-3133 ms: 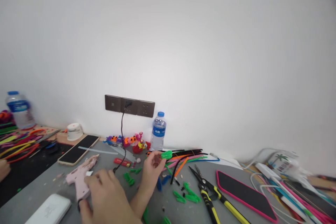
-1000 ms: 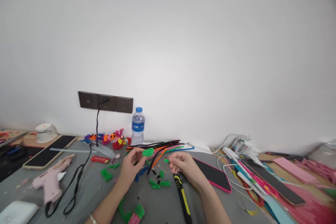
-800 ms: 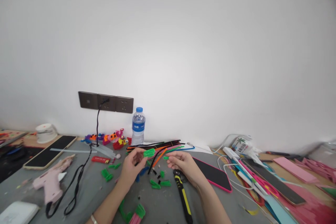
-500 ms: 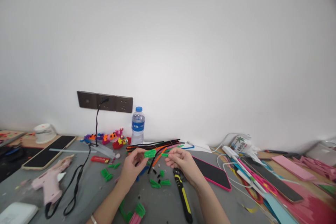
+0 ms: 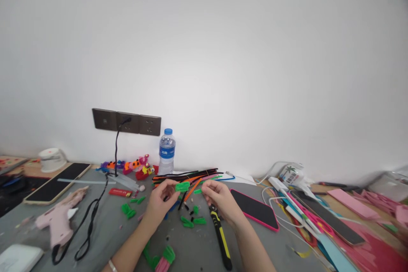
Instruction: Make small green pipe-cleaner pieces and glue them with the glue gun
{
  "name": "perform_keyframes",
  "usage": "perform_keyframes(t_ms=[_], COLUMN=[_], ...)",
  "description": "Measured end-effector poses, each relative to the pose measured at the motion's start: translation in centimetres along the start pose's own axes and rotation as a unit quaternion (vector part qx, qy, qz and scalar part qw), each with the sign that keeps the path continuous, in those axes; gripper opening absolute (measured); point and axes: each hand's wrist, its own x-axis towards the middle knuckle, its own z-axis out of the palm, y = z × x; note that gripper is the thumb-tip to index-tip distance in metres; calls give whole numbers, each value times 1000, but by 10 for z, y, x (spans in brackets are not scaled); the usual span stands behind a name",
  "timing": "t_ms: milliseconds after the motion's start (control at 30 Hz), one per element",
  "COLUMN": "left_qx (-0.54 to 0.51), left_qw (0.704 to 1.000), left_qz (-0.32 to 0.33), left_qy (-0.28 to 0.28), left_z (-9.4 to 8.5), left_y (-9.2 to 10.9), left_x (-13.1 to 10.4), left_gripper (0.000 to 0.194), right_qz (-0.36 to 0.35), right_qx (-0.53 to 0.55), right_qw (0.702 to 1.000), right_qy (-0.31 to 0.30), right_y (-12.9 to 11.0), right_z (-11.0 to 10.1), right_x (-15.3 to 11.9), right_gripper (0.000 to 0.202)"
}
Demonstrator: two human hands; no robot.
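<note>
Between the thumb and fingers of my left hand point(image 5: 162, 199) is a bundle of folded green pipe cleaner point(image 5: 182, 186). My right hand point(image 5: 218, 197) pinches a short green pipe cleaner piece point(image 5: 198, 191), its tip pointing toward the bundle with a gap between them. Below my hands lie more green pieces point(image 5: 199, 221) and small black bits. Pliers with black-and-yellow handles point(image 5: 222, 242) rest by my right wrist. A green and pink pipe cleaner shape point(image 5: 166, 259) lies near the front edge of the view.
Behind my hands are a pile of pipe cleaners point(image 5: 191, 175) and a water bottle point(image 5: 167, 153). A pink glue gun point(image 5: 59, 221) with a black cord lies left. A pink-edged phone point(image 5: 255, 210) is at right, near scissors point(image 5: 318, 221). Finished pipe cleaner figures point(image 5: 135, 165) sit by the wall.
My right hand has tilted slightly, and the short green piece now slants downward to the left. My left hand keeps its hold on the green bundle. The view has shifted a little.
</note>
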Motion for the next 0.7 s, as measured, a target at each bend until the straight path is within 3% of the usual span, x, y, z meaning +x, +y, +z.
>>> perform_keyframes(t_ms=[467,700], left_qx=[-1,-9], left_qw=[1000,1000], left_qz=[5,0], left_qy=[-5,2], left_z=[-1,0], left_y=[-5,-4], left_x=[1,0], left_gripper=[16,17], right_qz=[13,-4], right_qx=[59,54], right_qw=[998,997], right_qy=[5,49], right_y=[-6,-1], right_z=[2,0], right_x=[-2,2], right_gripper=[41,41])
